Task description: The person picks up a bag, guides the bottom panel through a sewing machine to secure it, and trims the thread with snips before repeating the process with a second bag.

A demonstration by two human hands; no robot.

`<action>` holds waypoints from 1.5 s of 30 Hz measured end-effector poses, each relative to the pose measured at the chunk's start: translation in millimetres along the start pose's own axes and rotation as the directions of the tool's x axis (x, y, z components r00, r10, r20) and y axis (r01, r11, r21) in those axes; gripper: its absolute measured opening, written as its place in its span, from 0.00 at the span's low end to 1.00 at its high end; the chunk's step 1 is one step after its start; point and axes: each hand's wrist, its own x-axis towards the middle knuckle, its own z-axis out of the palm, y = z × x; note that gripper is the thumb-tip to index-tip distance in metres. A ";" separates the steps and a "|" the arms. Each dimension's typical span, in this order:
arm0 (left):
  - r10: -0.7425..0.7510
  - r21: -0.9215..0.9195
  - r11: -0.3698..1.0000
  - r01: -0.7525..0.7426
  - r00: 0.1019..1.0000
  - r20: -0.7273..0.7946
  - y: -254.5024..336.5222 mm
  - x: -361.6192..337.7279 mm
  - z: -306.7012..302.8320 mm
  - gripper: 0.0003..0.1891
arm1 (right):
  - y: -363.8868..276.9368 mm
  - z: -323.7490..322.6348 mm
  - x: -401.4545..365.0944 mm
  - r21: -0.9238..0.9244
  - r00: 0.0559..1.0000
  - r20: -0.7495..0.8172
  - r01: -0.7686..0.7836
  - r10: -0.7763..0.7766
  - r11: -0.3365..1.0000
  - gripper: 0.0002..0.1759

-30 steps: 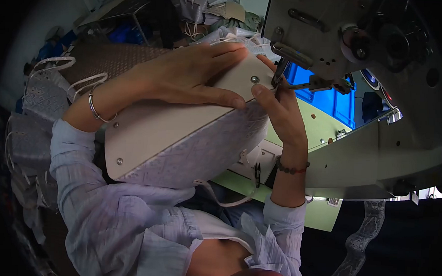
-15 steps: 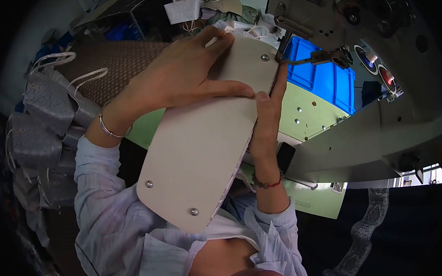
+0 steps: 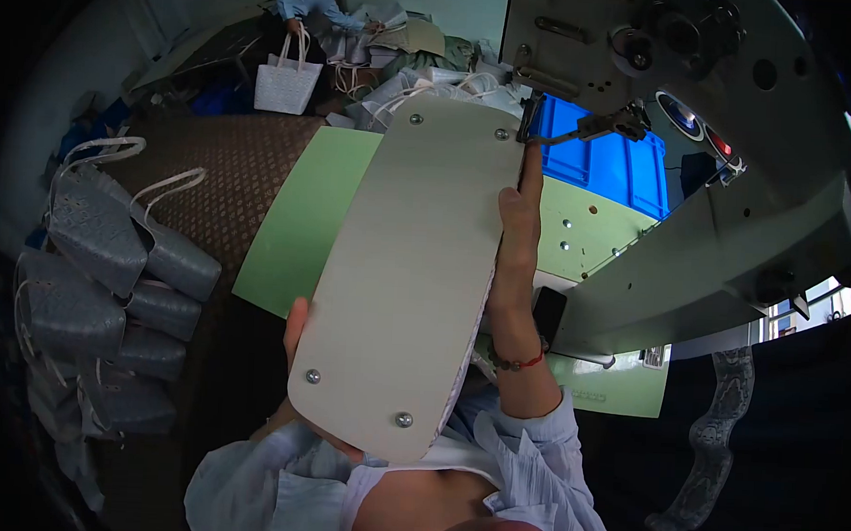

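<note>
I hold a white bag (image 3: 411, 265) upside down, its flat studded base facing me and its far end under the sewing machine's presser foot (image 3: 528, 128). My right hand (image 3: 519, 241) grips the bag's right edge, fingers stretched up toward the foot. My left hand (image 3: 297, 331) supports the near end from beneath; only a few fingers show past the base's left edge. The bag's patterned side peeks out along the right rim.
The grey sewing machine head (image 3: 696, 154) fills the upper right above a green table (image 3: 299, 227). A blue crate (image 3: 606, 164) sits behind it. Several grey bags (image 3: 102, 270) are piled at left. A person (image 3: 314, 0) works with a white bag (image 3: 286, 84) far back.
My left hand has left the top of the bag's base and gone to its near end underneath. The bag has turned from lying crosswise to pointing lengthwise at the presser foot.
</note>
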 end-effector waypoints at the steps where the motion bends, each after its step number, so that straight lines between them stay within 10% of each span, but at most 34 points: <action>1: -0.116 -0.159 0.983 0.092 0.983 -0.145 -1.4 -4.7 3.3 0.56 | -2.4 -2.8 1.5 0.135 0.995 -0.019 -0.097 0.100 0.986 0.39; 4: -0.385 -0.481 0.857 0.185 0.850 -0.359 -2.4 -16.1 2.0 0.46 | -13.7 -11.1 7.2 0.526 0.919 0.006 -0.339 0.395 0.780 0.42; 6: -0.359 -0.544 0.813 0.207 0.914 -0.189 -4.7 -17.2 -9.3 0.39 | -19.3 -7.8 7.0 0.639 0.879 0.033 -0.385 0.476 0.666 0.43; 9: -0.404 -0.490 0.828 0.271 0.895 -0.187 -0.5 -13.2 -6.7 0.36 | -22.5 5.0 -0.9 0.149 0.983 -0.005 -0.181 0.184 0.972 0.42; 34: -0.337 -0.251 0.929 0.272 0.903 -0.267 -4.1 27.0 1.1 0.37 | 0.5 -5.5 -5.3 0.000 0.996 0.092 0.017 -0.017 1.000 0.41; 39: -0.343 -0.372 0.905 0.205 0.869 -0.357 -7.2 10.1 3.6 0.37 | -3.1 -14.6 -3.1 0.018 0.985 0.173 0.003 -0.006 1.000 0.44; 43: -0.324 -0.824 0.567 -0.007 0.917 -0.231 -21.1 -9.1 -23.2 0.38 | -6.2 -18.2 2.3 0.000 0.977 0.214 -0.021 0.020 1.000 0.46; 45: -0.229 -0.663 0.748 -0.025 0.928 -0.293 -27.3 -8.9 -20.5 0.38 | -7.7 -15.7 1.5 0.035 0.975 0.217 -0.047 0.038 0.998 0.46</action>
